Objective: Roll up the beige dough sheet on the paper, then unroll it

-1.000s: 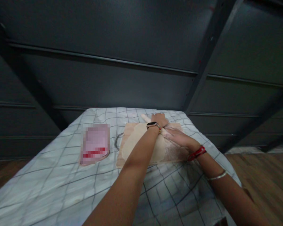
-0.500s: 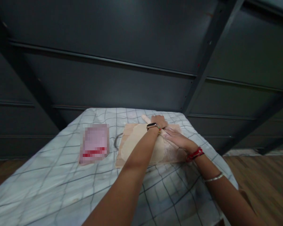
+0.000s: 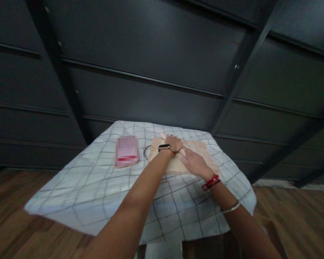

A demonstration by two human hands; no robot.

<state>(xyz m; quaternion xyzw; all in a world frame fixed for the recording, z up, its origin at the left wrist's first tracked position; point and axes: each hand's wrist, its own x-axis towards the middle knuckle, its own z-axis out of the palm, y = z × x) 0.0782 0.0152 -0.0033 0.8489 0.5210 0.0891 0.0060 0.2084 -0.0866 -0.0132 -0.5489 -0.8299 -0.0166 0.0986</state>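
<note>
Taking the board as the clock face, twelve toward the dark metal wall (image 3: pixel 151 93), the rolling pin (image 3: pixel 163 136) has moved toward nine o'clock over the last second, exposing more of the wooden board (image 3: pixel 201 146) at three. It lies slanted across the pale dough sheet (image 3: pixel 175 167), far end toward eleven, near end toward four. The head view has shifted too: the near hem of the checked cloth (image 3: pixel 178 201) now shows at six.

The left hand (image 3: pixel 174 142) lies over the pin's far half; I cannot tell whether its fingers close round it. The right hand (image 3: pixel 196 162) is open and flat, fingers together and straight, pressed on the near end. The two hands are just beside each other.

At nine o'clock, apart from the board, lies a pink packet (image 3: pixel 127 151); its front is pixelated and its contents are hidden. A dark curved thing (image 3: pixel 145 152) sits between packet and board.
</note>
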